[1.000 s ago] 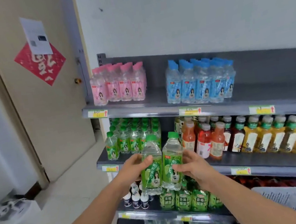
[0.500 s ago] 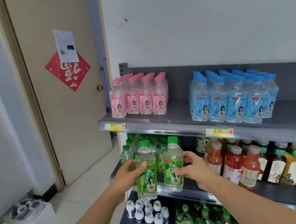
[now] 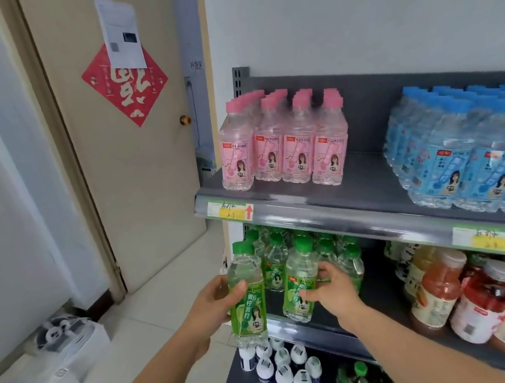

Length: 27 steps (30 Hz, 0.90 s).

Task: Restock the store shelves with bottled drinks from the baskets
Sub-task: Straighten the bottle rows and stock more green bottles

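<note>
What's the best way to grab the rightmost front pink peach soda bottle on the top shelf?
Grip the rightmost front peach soda bottle round its labelled middle, coming from front-right: it stands upright, bare top shelf on its right, neighbours crowding left and behind.

We see our left hand [image 3: 213,308] and right hand [image 3: 335,294] bare, and both forearms bare as far up as the lower edge of the view shows them.
</note>
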Motion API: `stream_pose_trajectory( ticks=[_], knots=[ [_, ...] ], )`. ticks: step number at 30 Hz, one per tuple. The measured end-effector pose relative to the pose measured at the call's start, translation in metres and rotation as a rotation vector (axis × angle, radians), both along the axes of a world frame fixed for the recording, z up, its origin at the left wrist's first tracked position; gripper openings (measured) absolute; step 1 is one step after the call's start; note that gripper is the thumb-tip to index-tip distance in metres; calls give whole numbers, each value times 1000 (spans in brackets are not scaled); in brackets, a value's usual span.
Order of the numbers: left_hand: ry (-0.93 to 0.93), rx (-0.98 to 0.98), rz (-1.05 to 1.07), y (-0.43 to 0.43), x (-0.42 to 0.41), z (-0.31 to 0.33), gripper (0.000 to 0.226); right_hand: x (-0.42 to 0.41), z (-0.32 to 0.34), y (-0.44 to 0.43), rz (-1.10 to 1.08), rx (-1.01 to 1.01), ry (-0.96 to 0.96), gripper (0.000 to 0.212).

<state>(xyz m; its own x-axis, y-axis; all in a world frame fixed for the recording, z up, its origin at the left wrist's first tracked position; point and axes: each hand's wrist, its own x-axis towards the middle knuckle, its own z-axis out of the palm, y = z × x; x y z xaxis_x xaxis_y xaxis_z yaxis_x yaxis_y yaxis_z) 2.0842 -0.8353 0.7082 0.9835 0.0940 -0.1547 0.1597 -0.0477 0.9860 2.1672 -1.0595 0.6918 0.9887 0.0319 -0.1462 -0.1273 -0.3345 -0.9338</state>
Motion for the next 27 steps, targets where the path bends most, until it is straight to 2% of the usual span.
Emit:
stream_pose_trajectory(
  ticks=[8,13,16,20,23,27],
  knots=[
    [26,-49,-5,30,37,-21,57,39,-35,44,-22,-130,2,80],
    [52,-43,-7,37,50,-38,72,52,-51,57,3,-172,11,81],
    [66,-42,-13,39,58,-46,73,58,-58,62,16,-172,20,78],
    [73,-51,-17,38,65,-52,71,63,-67,69,32,-166,31,77],
    [77,-65,-20,36,68,-55,61,64,-69,70,44,-163,17,78],
    [71,-86,-39,30,71,-59,57,63,-66,69,72,-244,-53,61]
  ],
)
